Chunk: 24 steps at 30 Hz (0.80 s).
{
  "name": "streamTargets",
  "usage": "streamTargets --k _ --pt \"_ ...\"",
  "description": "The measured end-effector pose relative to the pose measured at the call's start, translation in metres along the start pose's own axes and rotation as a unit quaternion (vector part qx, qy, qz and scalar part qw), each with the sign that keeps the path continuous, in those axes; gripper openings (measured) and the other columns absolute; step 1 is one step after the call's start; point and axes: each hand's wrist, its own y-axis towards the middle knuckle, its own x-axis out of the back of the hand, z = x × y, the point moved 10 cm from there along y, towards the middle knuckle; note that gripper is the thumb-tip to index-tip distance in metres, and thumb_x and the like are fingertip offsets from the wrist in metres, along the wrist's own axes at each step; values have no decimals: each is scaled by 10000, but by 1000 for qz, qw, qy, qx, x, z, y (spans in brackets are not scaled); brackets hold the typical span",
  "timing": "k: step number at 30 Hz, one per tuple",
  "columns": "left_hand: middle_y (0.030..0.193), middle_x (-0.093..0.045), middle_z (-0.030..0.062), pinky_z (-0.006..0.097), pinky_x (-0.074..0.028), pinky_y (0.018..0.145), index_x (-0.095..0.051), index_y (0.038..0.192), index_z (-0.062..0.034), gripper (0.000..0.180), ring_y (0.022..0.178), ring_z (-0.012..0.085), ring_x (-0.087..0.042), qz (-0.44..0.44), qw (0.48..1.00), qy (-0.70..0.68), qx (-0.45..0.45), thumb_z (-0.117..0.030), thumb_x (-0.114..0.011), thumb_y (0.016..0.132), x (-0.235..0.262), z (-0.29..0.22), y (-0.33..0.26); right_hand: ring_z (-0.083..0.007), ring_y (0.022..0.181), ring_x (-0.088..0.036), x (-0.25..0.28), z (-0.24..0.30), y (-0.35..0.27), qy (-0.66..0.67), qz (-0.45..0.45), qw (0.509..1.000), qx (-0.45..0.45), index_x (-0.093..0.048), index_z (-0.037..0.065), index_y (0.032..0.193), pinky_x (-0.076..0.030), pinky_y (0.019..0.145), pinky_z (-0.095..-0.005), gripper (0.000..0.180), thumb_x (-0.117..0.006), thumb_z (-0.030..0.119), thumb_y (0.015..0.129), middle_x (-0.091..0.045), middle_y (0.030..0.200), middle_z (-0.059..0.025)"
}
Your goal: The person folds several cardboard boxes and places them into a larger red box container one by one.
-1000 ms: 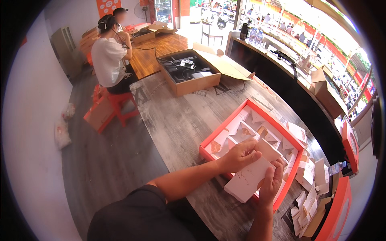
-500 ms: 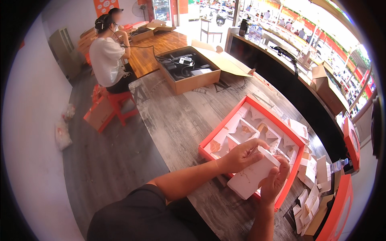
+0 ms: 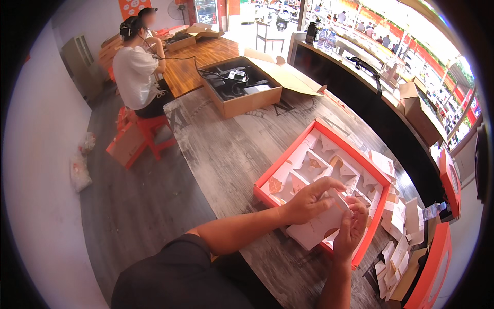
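White cardboard insert (image 3: 319,226), flat folded piece with a faint orange print, held low over the near corner of the orange tray (image 3: 271,176), at about 4 o'clock in the view. Its long axis runs roughly from 8 o'clock to 2 o'clock, upper end tipped toward the tray's middle, lower end hanging past the tray's near edge. Left hand (image 3: 309,202) sits on top of it, fingers curled and pinched on the upper edge, thumb underneath as far as can be told. Right hand (image 3: 351,232) grips its 3 o'clock side, fingers together and folded around the edge. The tray is shallow, white-lined, split into angular compartments with small printed pieces inside. It lies on a grey wooden table (image 3: 231,149). Loose white and tan card pieces (image 3: 396,216) are piled at 3 to 4 o'clock of the tray. An open brown cardboard box (image 3: 242,92) stands at 12 o'clock on the table. A seated person in a white top (image 3: 135,72) is at 10 o'clock, on a red stool (image 3: 152,129).
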Motion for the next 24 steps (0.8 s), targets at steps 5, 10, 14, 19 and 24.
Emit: streamTargets --k 5,10,14,19,24 --pt "1271 -552 78 322 -401 1072 -548 1287 -55 340 1219 165 -513 5 999 -37 16 -62 -492 952 3 12 1 -224 1228 -545 -4 1 1 -1 13 1000 -8 -532 47 1114 -408 1078 -383 202 -488 -56 945 -565 1280 -148" --pt "1191 -600 79 328 -428 1048 -595 1176 -54 278 1173 177 -550 -19 998 -51 26 -60 -490 919 7 10 2 -223 1226 -549 0 -9 -1 10 18 999 -27 -544 43 1109 -408 1078 -382 164 -513 -30 965 -579 1273 -148" --pt "1253 -570 76 341 -403 1073 -617 1144 -54 255 1213 173 -520 -1 997 -66 38 -68 -496 921 4 12 3 -222 1216 -551 0 -1 -2 1 27 999 -21 -555 39 1105 -412 1070 -375 150 -528 -22 971 -585 1264 -146" --pt "1229 -590 75 308 -440 1011 -643 1086 -49 237 1154 159 -552 -35 990 -102 92 -68 -489 906 10 28 -5 -218 1191 -557 -2 -13 -5 -25 34 998 -35 -562 33 1119 -422 1045 -358 163 -540 -23 968 -586 1258 -149" --pt "1226 -595 68 289 -431 995 -645 1091 -43 178 1138 130 -543 -21 994 -81 74 -157 -527 1021 11 19 1 -191 1153 -559 -5 0 1 -36 35 999 -13 -558 44 1056 -454 979 -327 79 -569 19 983 -589 1229 -122"
